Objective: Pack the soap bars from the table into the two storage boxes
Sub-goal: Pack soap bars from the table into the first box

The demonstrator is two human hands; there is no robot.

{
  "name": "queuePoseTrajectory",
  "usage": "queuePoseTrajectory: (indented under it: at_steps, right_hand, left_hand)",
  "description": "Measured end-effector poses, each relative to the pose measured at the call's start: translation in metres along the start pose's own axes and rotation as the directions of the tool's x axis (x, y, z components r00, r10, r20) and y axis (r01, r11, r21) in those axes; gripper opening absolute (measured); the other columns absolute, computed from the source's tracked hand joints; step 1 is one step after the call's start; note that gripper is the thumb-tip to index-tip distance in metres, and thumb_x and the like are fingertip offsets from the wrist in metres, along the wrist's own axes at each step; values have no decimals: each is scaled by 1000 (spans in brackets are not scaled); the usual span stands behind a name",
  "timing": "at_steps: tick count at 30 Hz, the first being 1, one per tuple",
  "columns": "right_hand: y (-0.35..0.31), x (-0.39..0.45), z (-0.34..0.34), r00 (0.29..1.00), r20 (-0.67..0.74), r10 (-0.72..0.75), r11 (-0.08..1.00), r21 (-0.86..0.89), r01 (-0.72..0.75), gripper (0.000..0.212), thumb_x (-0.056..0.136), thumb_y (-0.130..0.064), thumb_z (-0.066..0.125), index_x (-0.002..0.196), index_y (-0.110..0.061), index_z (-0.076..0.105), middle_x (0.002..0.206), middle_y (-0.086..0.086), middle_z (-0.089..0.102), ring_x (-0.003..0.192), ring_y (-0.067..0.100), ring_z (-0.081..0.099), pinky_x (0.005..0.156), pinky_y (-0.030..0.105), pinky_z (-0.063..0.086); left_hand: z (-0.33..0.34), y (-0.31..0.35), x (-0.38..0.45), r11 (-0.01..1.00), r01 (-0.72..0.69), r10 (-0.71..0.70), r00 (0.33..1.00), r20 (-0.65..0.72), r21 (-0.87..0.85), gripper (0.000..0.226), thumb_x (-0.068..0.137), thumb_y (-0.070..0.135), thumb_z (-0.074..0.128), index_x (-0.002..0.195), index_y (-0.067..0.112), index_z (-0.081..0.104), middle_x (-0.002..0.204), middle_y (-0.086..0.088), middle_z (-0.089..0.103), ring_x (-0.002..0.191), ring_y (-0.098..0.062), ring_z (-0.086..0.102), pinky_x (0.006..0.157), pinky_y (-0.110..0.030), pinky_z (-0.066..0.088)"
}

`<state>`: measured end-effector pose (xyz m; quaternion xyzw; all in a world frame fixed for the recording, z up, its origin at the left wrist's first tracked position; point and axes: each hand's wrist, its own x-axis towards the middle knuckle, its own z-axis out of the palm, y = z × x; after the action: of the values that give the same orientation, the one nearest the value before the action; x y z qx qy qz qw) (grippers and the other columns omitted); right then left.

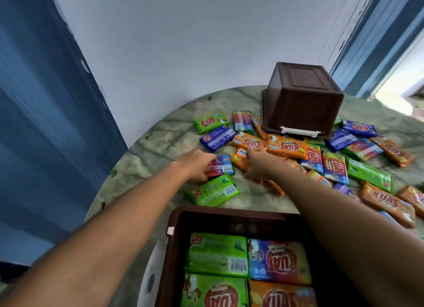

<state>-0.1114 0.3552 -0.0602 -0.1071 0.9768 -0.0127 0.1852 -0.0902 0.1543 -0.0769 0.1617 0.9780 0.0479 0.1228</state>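
1. The worktop (160, 132) is round and marbled green, and carries everything both hands reach over.
2. The open storage box (176, 237) sits nearest the person, behind both wrists, already floored with four soap bars laid flat.
3. The second storage box (302, 100) stands upside down well beyond the right hand, its white latch facing the person.
4. Loose soap bars (358, 159) lie scattered mostly to the right of and beyond the right hand.
5. The left hand (195, 164) rests palm down on a red-blue bar (221, 167), fingers curled onto its near end; that bar's long axis runs left to right, and whether it is gripped I cannot tell.
6. The right hand (259, 163) presses down on an orange bar (239, 157) just under its fingertips; its grip is hidden too.
7. A green bar (213, 192) lies just below the left hand, the nearer hand for it.
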Motion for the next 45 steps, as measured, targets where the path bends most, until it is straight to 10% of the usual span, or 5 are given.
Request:
queuePoseTrajectory:
  at_steps: [16, 31, 38, 41, 45]
  right_hand:
    - [28, -220, -72, 975, -126, -185, 981, 34, 190, 58, 63, -38, 77, 117, -35, 54, 100, -12, 53, 86, 11, 49, 71, 27, 41]
    - [-14, -234, 39, 962, -98, -254, 951, -209, 229, 52, 89, -30, 60, 136, -17, 43, 132, 10, 42, 120, 29, 40, 92, 41, 43]
    - [-1, -215, -40, 953, -123, -278, 902, 307, 303, 27, 92, -22, 58, 118, -21, 62, 103, -5, 67, 87, 10, 65, 75, 23, 52]
    - [20, -161, -56, 898, -407, -167, 953, 165, 252, 30, 89, -15, 52, 117, -22, 63, 105, 3, 68, 92, 23, 63, 76, 32, 51]
    - [53, -91, -42, 978, -148, -147, 974, -193, 117, 48, 87, -8, 52, 133, -22, 50, 127, 7, 56, 110, 27, 56, 76, 34, 50]
  left_hand:
    - [-94, 67, -191, 984, -163, 155, 983, -100, -73, 60, 66, 55, 63, 124, 38, 60, 121, 6, 65, 109, -19, 59, 92, -31, 44]
    - [-18, 129, -192, 924, -70, 77, 997, -5, 377, 29, 84, 36, 59, 106, 18, 66, 117, -5, 54, 117, -27, 41, 92, -41, 34]
    - [-54, 120, -171, 989, -126, 141, 966, -219, 81, 36, 86, 46, 53, 110, 22, 64, 105, 0, 61, 102, -20, 54, 82, -32, 43]
    - [-72, 99, -132, 997, -59, 43, 953, -299, -43, 38, 83, 44, 59, 114, 23, 63, 107, 0, 64, 104, -21, 57, 82, -32, 46]
    - [-59, 72, -66, 998, 21, -19, 999, -32, 67, 62, 72, 52, 70, 124, 23, 56, 123, -3, 60, 111, -24, 57, 87, -34, 49]
